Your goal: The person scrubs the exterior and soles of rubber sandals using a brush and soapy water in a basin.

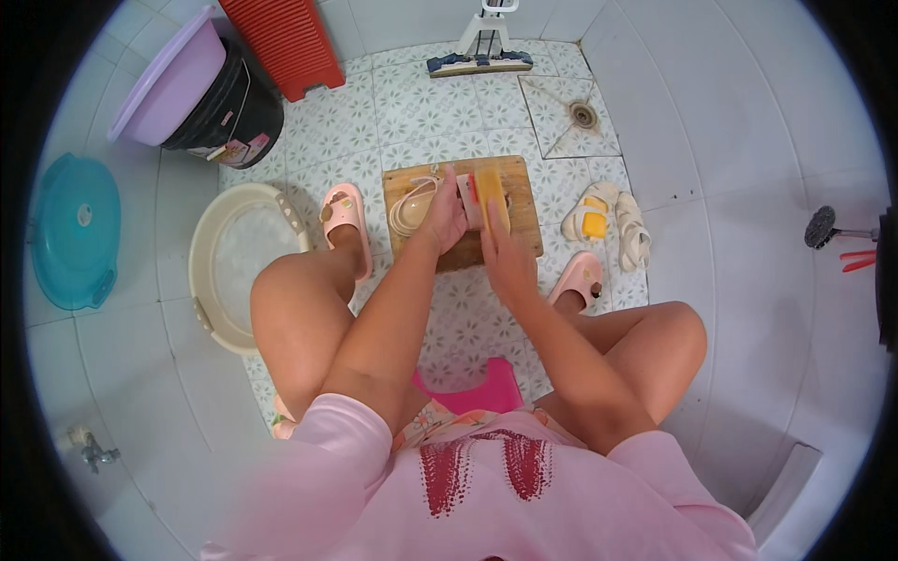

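Over a low wooden stool (526,242), my left hand (445,214) is closed around a pale item with a red mark (468,200), perhaps a shoe or a box. My right hand (506,259) holds a yellow block-like brush or sponge (490,188) against its right side; this object is blurred. On the left part of the stool lies a beige shoe or sandal (415,209) with looped straps. A further pale edge shows beside my right fingers, its kind unclear. What lies under both palms is hidden.
A cream basin (203,294) with cloudy water stands left. White sandals (631,231), one bearing a yellow item (595,219), lie right. Behind are a black bucket (263,119) with a purple basin (175,77), a red washboard-like panel (287,42), a mop (480,64) and a floor drain (582,114).
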The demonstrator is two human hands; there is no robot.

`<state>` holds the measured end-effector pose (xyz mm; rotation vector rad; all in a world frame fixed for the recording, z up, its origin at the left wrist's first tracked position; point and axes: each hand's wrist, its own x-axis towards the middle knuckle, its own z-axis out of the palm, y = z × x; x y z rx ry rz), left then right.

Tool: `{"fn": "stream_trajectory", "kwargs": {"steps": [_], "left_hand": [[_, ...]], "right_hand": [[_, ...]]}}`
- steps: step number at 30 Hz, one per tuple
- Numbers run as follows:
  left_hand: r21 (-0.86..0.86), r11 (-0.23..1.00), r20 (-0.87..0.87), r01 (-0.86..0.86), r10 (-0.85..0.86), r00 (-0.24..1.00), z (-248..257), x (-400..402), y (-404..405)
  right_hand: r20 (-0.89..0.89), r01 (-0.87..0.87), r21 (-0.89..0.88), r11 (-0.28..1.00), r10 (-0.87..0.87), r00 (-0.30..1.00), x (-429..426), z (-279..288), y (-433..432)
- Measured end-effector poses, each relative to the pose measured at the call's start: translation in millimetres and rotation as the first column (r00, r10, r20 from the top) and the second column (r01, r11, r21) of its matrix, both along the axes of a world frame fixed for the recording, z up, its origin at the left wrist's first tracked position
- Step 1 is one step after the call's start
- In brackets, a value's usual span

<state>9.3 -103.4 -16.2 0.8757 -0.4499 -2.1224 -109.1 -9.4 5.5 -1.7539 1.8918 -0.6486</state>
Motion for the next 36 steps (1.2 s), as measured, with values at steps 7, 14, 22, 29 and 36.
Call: {"fn": "stream_trajectory", "kwargs": {"steps": [7,14,22,29,36], "left_hand": [[0.031,0.999,0.034,0.045,-0.046,0.998,-6.1,0.1,0.6],[0.008,1.000,0.075,-0.024,0.024,0.997,2.7,-0.1,1.9],[0.046,0.998,0.020,0.035,-0.036,0.999,-3.6,2.5,-2.1],[-0.003,0.999,0.093,0.044,-0.044,0.995,17.6,-4.3,3.8],[0.005,0.997,0.004,0.076,-0.076,0.997,-5.5,2.0,-0.5]], "right_hand": [[-0.096,-0.052,0.122,0.991,0.064,0.993,7.7,-3.9,-0.4],[-0.011,0.011,0.088,0.996,-0.010,1.000,-1.5,-3.6,-31.8],[-0.183,-0.043,0.168,0.985,0.074,0.980,10.1,14.8,8.7],[-0.152,-0.015,0.013,1.000,0.017,0.988,1.3,-18.0,-60.9],[-0.315,-0.058,0.210,0.976,0.123,0.941,12.5,10.7,16.5]]}}
